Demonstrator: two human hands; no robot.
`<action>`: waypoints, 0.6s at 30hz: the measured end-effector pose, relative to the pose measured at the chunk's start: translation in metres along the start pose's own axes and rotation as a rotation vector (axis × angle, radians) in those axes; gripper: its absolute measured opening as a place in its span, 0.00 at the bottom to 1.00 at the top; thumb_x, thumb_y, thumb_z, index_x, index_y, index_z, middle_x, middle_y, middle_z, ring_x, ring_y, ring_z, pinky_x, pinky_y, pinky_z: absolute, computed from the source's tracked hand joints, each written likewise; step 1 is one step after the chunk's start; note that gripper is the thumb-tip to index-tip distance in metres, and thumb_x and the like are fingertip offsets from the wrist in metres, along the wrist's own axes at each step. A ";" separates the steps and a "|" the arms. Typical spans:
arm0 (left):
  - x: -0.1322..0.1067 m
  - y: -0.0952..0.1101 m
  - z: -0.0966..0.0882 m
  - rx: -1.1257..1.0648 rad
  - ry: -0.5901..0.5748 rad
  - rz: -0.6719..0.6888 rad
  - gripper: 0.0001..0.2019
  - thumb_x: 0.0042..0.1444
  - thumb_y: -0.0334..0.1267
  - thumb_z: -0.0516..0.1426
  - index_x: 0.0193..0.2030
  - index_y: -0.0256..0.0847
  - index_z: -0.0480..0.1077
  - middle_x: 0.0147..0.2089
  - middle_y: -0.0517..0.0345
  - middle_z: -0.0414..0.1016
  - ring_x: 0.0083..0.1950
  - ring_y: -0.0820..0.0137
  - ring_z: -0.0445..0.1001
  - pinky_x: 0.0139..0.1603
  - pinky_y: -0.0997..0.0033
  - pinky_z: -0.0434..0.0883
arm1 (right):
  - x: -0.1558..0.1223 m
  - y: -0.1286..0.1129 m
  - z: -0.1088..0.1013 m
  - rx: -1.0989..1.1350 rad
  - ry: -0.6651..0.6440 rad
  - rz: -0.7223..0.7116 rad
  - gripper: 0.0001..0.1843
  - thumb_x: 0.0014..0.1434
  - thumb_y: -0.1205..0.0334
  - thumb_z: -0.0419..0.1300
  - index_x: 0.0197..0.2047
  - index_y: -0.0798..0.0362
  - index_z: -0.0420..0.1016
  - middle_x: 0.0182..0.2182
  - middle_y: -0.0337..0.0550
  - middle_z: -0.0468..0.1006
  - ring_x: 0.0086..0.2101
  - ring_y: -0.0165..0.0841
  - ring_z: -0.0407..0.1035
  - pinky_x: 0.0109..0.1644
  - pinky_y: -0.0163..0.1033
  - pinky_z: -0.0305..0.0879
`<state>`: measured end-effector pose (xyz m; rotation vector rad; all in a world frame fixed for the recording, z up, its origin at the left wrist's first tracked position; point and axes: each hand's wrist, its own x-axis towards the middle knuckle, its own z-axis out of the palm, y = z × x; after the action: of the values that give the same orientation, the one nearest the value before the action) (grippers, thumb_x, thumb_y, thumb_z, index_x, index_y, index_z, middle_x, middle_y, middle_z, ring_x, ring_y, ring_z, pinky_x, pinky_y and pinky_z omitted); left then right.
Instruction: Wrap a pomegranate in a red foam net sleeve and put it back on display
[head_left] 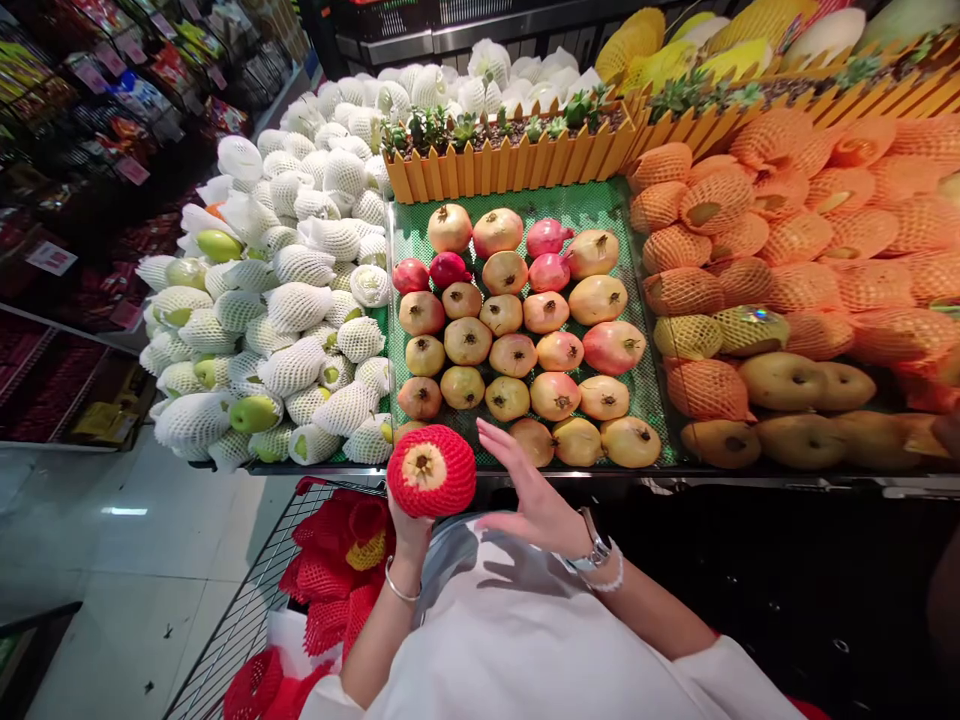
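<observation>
My left hand (409,530) holds up a pomegranate wrapped in a red foam net (431,470), just in front of the shelf edge. My right hand (525,490) is open beside it, fingers spread, palm toward the wrapped fruit, a watch and bead bracelet on the wrist. Right behind both hands, bare pomegranates (514,320) lie in rows on a green mat (645,390).
Green fruit in white foam nets (285,300) is piled to the left, orange-netted fruit (795,240) to the right. An orange fence planter (510,160) stands behind. A wire cart (247,620) at lower left holds several red-netted fruit (337,560). Tiled floor lies on the left.
</observation>
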<state>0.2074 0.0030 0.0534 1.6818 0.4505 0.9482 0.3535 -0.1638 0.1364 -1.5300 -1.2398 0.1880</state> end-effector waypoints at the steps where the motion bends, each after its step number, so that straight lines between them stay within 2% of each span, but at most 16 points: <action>1: -0.003 0.001 0.000 -0.004 -0.046 0.021 0.39 0.45 0.46 0.66 0.64 0.44 0.59 0.61 0.49 0.61 0.61 0.77 0.65 0.63 0.84 0.62 | 0.000 0.001 -0.001 -0.019 -0.055 -0.020 0.56 0.50 0.45 0.65 0.71 0.49 0.36 0.66 0.51 0.42 0.66 0.35 0.42 0.70 0.40 0.46; 2: -0.005 0.003 0.002 -0.035 -0.103 0.000 0.42 0.46 0.55 0.63 0.66 0.45 0.56 0.62 0.48 0.60 0.62 0.74 0.64 0.63 0.81 0.64 | -0.002 0.005 -0.001 -0.015 -0.101 -0.016 0.62 0.46 0.42 0.66 0.72 0.50 0.33 0.67 0.52 0.40 0.67 0.35 0.40 0.70 0.40 0.45; 3: -0.006 0.007 0.006 -0.092 -0.157 -0.031 0.44 0.44 0.59 0.62 0.67 0.47 0.54 0.63 0.48 0.58 0.62 0.72 0.64 0.62 0.78 0.65 | -0.003 0.010 0.001 0.010 -0.138 0.010 0.65 0.44 0.40 0.66 0.72 0.49 0.30 0.67 0.52 0.40 0.67 0.34 0.40 0.70 0.39 0.45; 5: -0.006 0.015 0.016 -0.193 -0.244 -0.051 0.45 0.43 0.55 0.63 0.68 0.50 0.53 0.65 0.50 0.55 0.63 0.74 0.63 0.65 0.80 0.62 | -0.009 0.022 0.008 0.080 -0.186 0.079 0.67 0.42 0.38 0.67 0.72 0.46 0.29 0.66 0.50 0.42 0.66 0.33 0.41 0.69 0.39 0.45; 8: -0.002 0.021 0.025 -0.253 -0.311 -0.079 0.48 0.42 0.51 0.65 0.69 0.45 0.51 0.66 0.44 0.53 0.65 0.70 0.61 0.65 0.78 0.61 | -0.018 0.038 0.018 0.177 -0.130 0.183 0.68 0.40 0.41 0.70 0.71 0.41 0.29 0.65 0.48 0.45 0.65 0.32 0.47 0.68 0.39 0.49; 10: 0.005 0.019 0.023 -0.251 -0.379 -0.115 0.49 0.41 0.49 0.66 0.69 0.44 0.50 0.67 0.42 0.50 0.66 0.69 0.60 0.66 0.76 0.61 | -0.022 0.043 0.024 0.180 -0.061 0.209 0.67 0.40 0.43 0.71 0.71 0.41 0.31 0.64 0.47 0.47 0.64 0.32 0.50 0.68 0.40 0.50; 13: 0.022 0.021 0.009 -0.162 -0.530 -0.163 0.50 0.38 0.50 0.66 0.68 0.45 0.49 0.68 0.43 0.47 0.68 0.69 0.57 0.68 0.73 0.57 | -0.027 0.047 0.034 0.209 0.039 0.238 0.63 0.40 0.47 0.71 0.71 0.41 0.36 0.63 0.46 0.49 0.63 0.34 0.52 0.68 0.41 0.51; 15: 0.037 0.030 -0.001 0.005 -0.722 -0.213 0.56 0.36 0.50 0.67 0.70 0.52 0.42 0.70 0.47 0.42 0.70 0.67 0.51 0.70 0.66 0.54 | -0.029 0.049 0.040 0.260 0.097 0.265 0.61 0.40 0.48 0.72 0.70 0.41 0.39 0.63 0.46 0.51 0.62 0.35 0.53 0.68 0.42 0.52; 16: 0.046 0.037 -0.005 0.156 -0.798 -0.206 0.58 0.36 0.52 0.67 0.71 0.54 0.39 0.70 0.50 0.41 0.71 0.66 0.49 0.71 0.62 0.51 | -0.029 0.050 0.042 0.268 0.127 0.270 0.60 0.40 0.49 0.72 0.69 0.42 0.41 0.63 0.46 0.52 0.62 0.35 0.53 0.68 0.43 0.52; 17: 0.053 0.044 -0.007 0.364 -0.862 -0.144 0.56 0.40 0.54 0.66 0.71 0.55 0.38 0.71 0.52 0.39 0.72 0.66 0.45 0.73 0.60 0.47 | -0.030 0.051 0.044 0.264 0.151 0.273 0.59 0.40 0.49 0.71 0.69 0.42 0.42 0.63 0.46 0.52 0.62 0.35 0.53 0.68 0.43 0.52; 18: 0.060 0.051 -0.007 0.552 -0.878 -0.014 0.54 0.42 0.57 0.64 0.71 0.54 0.39 0.71 0.53 0.36 0.73 0.66 0.41 0.74 0.60 0.46 | -0.030 0.052 0.045 0.250 0.172 0.270 0.58 0.41 0.50 0.71 0.68 0.43 0.43 0.62 0.46 0.53 0.62 0.35 0.54 0.68 0.42 0.51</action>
<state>0.2302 0.0335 0.1227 2.3791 0.1178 -0.0105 0.3406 -0.1503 0.0639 -1.4569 -0.8381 0.3658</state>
